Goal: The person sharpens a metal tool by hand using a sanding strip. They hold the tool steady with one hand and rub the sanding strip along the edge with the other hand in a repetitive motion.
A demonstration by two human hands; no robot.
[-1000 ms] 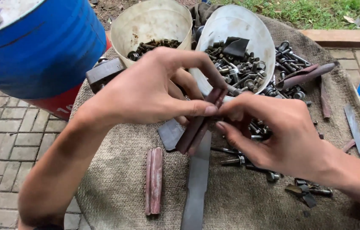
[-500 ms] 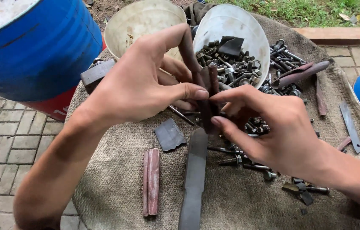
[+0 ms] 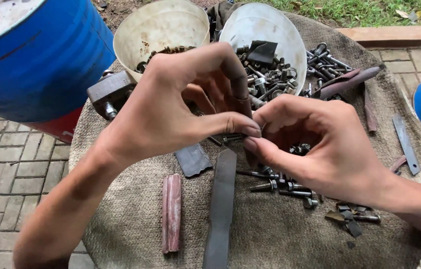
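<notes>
Outdoor yard workshop. A round table (image 3: 280, 239) draped in coarse burlap stands on paved bricks (image 3: 1, 164), with grass (image 3: 350, 10) beyond its far edge. Two pale plastic buckets (image 3: 160, 25) at the far edge hold bolts and nuts; loose bolts (image 3: 280, 187), a flat metal blade (image 3: 222, 209) and reddish wooden handle pieces (image 3: 172, 211) lie scattered across the middle. A blue metal drum (image 3: 36, 60) stands off the left edge.
</notes>
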